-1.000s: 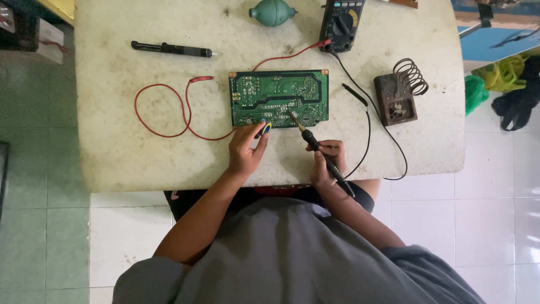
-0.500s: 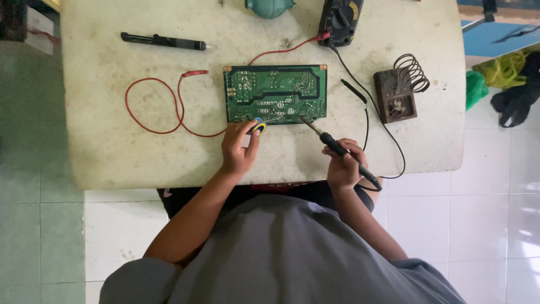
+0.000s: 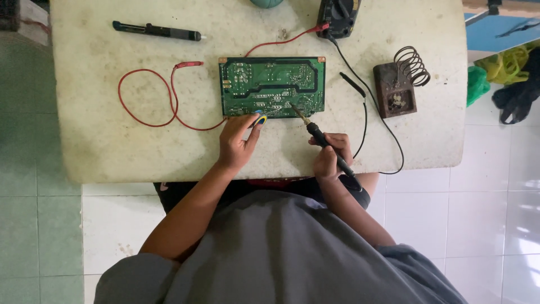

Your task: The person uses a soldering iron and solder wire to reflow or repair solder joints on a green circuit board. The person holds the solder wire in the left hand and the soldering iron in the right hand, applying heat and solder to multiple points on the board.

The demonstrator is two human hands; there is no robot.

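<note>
A green circuit board (image 3: 272, 85) lies solder side up in the middle of a worn white table (image 3: 101, 135). My left hand (image 3: 237, 141) rests at the board's near edge and pinches a small blue and yellow object (image 3: 259, 120). My right hand (image 3: 333, 155) grips a black soldering iron (image 3: 316, 135) like a pen. Its metal tip (image 3: 294, 107) touches the board near the lower right part.
A red test lead (image 3: 147, 95) loops left of the board. A black probe lead (image 3: 353, 84) runs to a multimeter (image 3: 337, 16) at the far edge. A soldering iron stand with a coil (image 3: 400, 84) sits right. A black pen-like tool (image 3: 156, 31) lies far left.
The view has shifted a little. My right hand has drawn the soldering iron slightly right and set its tip on the board's lower edge area. My left hand stays at the board's near edge.
</note>
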